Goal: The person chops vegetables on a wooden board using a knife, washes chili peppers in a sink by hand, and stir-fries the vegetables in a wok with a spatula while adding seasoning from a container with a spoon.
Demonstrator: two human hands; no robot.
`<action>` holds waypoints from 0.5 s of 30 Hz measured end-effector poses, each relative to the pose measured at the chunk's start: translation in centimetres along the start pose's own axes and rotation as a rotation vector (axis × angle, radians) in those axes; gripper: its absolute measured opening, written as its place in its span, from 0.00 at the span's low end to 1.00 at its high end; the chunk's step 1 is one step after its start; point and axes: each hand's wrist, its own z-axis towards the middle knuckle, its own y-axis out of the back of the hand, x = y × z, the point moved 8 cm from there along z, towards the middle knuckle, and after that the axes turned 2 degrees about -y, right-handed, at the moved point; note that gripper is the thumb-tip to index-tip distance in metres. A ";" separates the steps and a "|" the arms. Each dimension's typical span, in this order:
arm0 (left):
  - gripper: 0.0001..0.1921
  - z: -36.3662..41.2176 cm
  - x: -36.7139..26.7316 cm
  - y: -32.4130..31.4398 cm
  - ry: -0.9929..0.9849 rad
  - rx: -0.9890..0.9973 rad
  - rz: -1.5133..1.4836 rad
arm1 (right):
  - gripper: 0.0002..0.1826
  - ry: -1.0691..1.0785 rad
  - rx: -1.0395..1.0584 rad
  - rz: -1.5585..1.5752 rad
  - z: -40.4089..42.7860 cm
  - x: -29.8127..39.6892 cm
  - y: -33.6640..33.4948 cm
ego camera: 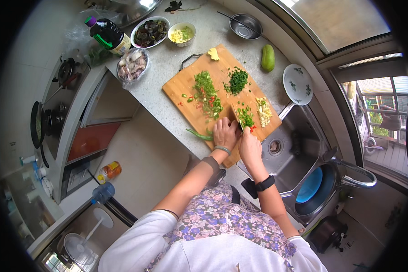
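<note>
On a wooden cutting board (pixel 180 83), my right hand (pixel 250 144) grips the handle of a kitchen knife (pixel 237 117), its blade seen nearly edge-on. My left hand (pixel 225 132) lies just left of the blade, fingers bent and pointing down; whatever is under them is hidden. Chopped green and red chili (pixel 246 117) lies right of the blade, with chopped garlic (pixel 264 114) beyond it. A longer heap of chopped green and red pepper (pixel 207 97), a pile of chopped green herbs (pixel 238 81) and a ginger piece (pixel 213 54) are farther up. A whole green chili (pixel 199 135) crosses the board's left edge.
A sink (pixel 292 149) with a faucet (pixel 358 182) adjoins the board's right side. Around the board stand a patterned white bowl (pixel 298 84), a green squash (pixel 268 57), a steel bowl (pixel 245 26), a small bowl (pixel 182 34), a dark-food plate (pixel 150 32), wrapped meat (pixel 133 66) and a sauce bottle (pixel 107 35).
</note>
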 end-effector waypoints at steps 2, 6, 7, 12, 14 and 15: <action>0.07 0.2 -0.2 -0.1 0.008 0.025 0.003 | 0.06 -0.007 -0.037 0.030 1.0 -0.1 0.2; 0.07 -0.1 0.3 0.3 -0.001 -0.043 0.051 | 0.07 -0.055 0.022 0.151 0.1 -2.2 -0.5; 0.07 -0.1 0.2 0.4 0.001 -0.042 0.049 | 0.07 -0.056 0.022 0.149 -0.1 -2.3 -0.2; 0.08 0.3 -0.4 0.8 -0.014 -0.043 0.036 | 0.07 -0.026 -0.041 0.120 1.1 -2.2 -0.5; 0.07 0.5 -0.4 0.3 -0.008 -0.042 0.029 | 0.07 -0.022 -0.070 0.190 1.3 -2.9 -0.5; 0.06 0.4 -0.1 0.1 0.009 -0.035 0.030 | 0.07 -0.014 -0.085 0.262 1.3 -3.0 -0.2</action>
